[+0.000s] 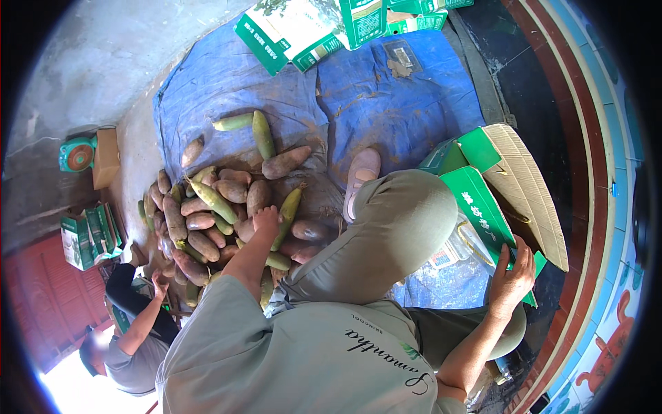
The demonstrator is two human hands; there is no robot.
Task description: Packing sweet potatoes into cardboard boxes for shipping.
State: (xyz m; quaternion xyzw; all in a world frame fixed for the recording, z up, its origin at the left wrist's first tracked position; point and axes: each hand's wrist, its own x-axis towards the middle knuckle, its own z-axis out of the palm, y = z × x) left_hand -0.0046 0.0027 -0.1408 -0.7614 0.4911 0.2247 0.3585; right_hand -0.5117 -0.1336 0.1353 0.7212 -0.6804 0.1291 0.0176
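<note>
A heap of long reddish-brown root vegetables (204, 245) lies to my left, with several green radish-like ones (212, 201) among them. My left hand (266, 219) reaches into this heap with its fingers curled down, beside a green radish-like vegetable (288, 218); what the fingers hold, if anything, is hidden. On my right stands an opened green carton (477, 210) with its brown cardboard inside (529, 190) showing. My right hand (513, 274) is closed on the carton's near edge, thumb and fingers around the green panel.
A blue tarp (400, 103) covers the floor under the heap and my shoe (361, 176). More green-and-white cartons (310, 27) lie at the far edge. At left, another person (138, 345) works beside the heap, near a carton (89, 238) and a teal fan-like object (77, 154).
</note>
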